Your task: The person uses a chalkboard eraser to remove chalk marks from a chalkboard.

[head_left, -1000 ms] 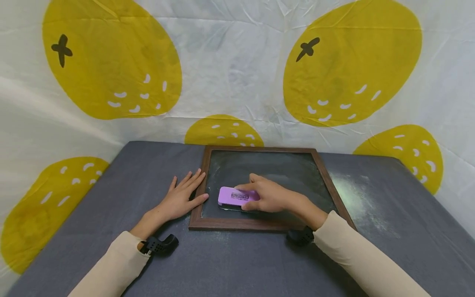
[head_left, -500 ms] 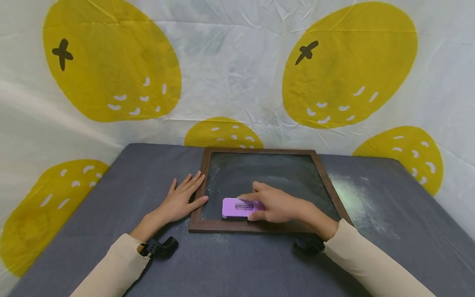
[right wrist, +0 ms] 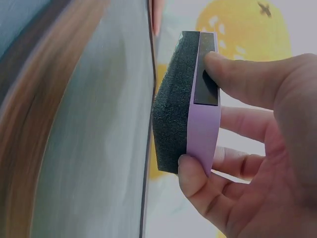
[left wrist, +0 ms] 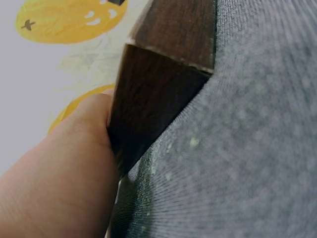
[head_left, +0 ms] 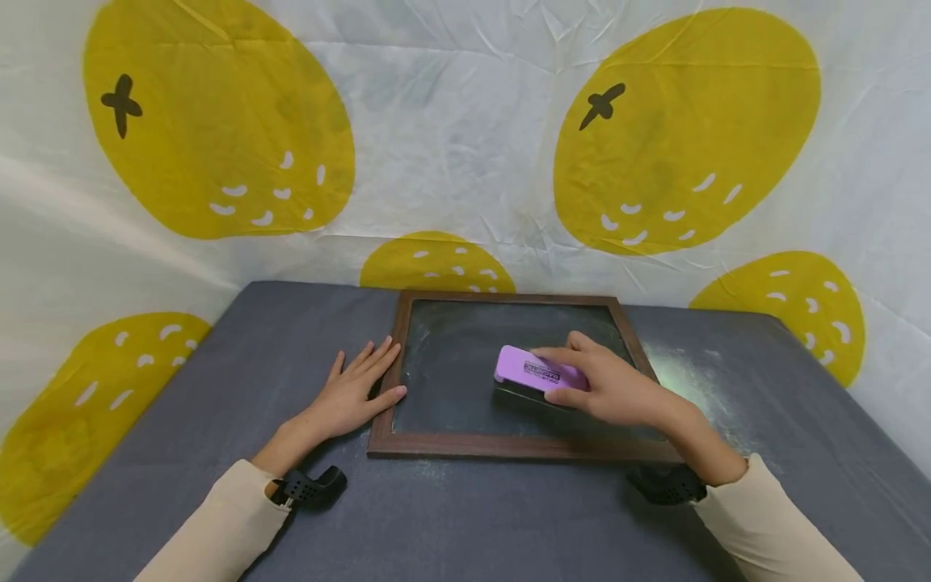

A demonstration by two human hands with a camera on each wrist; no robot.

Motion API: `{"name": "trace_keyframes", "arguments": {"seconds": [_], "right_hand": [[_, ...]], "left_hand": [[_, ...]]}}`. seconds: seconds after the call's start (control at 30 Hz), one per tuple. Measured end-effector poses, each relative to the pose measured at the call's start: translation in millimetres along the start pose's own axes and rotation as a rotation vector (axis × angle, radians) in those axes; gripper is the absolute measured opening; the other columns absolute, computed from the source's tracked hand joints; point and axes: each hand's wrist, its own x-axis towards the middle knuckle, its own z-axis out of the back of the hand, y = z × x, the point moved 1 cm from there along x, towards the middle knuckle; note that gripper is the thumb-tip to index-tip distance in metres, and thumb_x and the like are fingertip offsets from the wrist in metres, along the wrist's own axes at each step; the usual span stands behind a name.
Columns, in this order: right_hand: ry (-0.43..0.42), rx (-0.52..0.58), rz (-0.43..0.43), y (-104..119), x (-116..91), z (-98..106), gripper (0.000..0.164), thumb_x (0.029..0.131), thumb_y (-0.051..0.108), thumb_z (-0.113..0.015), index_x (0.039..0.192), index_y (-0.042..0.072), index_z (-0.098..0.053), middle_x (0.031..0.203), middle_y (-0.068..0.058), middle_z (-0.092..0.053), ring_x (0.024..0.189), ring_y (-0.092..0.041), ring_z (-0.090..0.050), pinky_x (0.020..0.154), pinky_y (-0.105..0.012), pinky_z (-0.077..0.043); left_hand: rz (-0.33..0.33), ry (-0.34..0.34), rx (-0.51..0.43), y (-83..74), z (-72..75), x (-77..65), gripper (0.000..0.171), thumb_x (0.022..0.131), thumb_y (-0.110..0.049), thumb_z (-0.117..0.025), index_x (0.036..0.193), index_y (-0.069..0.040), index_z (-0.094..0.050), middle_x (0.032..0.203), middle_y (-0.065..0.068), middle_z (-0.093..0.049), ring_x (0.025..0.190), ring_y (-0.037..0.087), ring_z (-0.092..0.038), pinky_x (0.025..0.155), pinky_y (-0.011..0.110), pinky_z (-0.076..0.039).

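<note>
A chalkboard (head_left: 451, 404) with a brown wooden frame (head_left: 509, 446) lies flat on the table. My right hand (head_left: 618, 385) grips a purple board eraser (head_left: 534, 368) with a dark felt pad (right wrist: 173, 109) between thumb and fingers. In the right wrist view the pad faces the board with a gap between them, so the eraser hangs above the surface, slightly tilted. My left hand (head_left: 347, 398) lies with fingers spread at the frame's left side, its thumb and fingertips touching the wood. The left wrist view shows the thumb (left wrist: 74, 153) against the frame's corner (left wrist: 153, 94).
Dark grey cloth covers the table (head_left: 451, 525). Pale chalk dust (head_left: 691, 380) marks the cloth to the right of the board. A white curtain (head_left: 451, 121) with yellow fruit prints hangs behind. Black wrist cameras (head_left: 314, 485) sit on both wrists.
My right hand first drew the eraser toward the near edge of the board, then lifted it and carried it to the right. The left hand stays at the frame.
</note>
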Motion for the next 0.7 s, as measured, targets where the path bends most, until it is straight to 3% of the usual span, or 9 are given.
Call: {"name": "trace_keyframes", "arguments": {"seconds": [0.37,0.47,0.7], "right_hand": [[-0.214,-0.088,-0.209,-62.4,-47.4,29.5,0.055,0.086,0.029,-0.073,0.132,0.001,-0.057,0.08,-0.005,-0.041,0.065,-0.016,-0.035,0.052,-0.027,-0.028],[-0.223,-0.099,-0.295,-82.1,-59.8,40.5,0.058,0.089,0.032,-0.069,0.133,-0.002,-0.054,0.081,-0.007,-0.042,0.066,-0.018,-0.035,0.051,-0.029,-0.027],[-0.21,-0.055,-0.456,-125.0,-84.0,52.5,0.06,0.093,0.035,-0.063,0.132,-0.01,-0.05,0.054,0.0,-0.046,0.044,-0.013,-0.034,0.041,-0.027,-0.028]], "left_hand": [[-0.011,-0.014,0.002,-0.8,-0.6,1.1,0.075,0.095,-0.054,-0.049,0.154,-0.014,-0.024,0.158,0.007,-0.017,0.143,0.034,-0.015,0.107,0.065,0.003],[-0.009,-0.017,0.002,-0.8,-0.8,1.2,0.075,0.095,-0.054,-0.049,0.154,-0.014,-0.024,0.158,0.007,-0.018,0.143,0.034,-0.015,0.107,0.065,0.003],[0.0,-0.015,-0.005,0.5,-2.7,-0.2,0.075,0.095,-0.054,-0.049,0.154,-0.015,-0.023,0.158,0.007,-0.017,0.143,0.034,-0.014,0.107,0.064,0.004]]}}
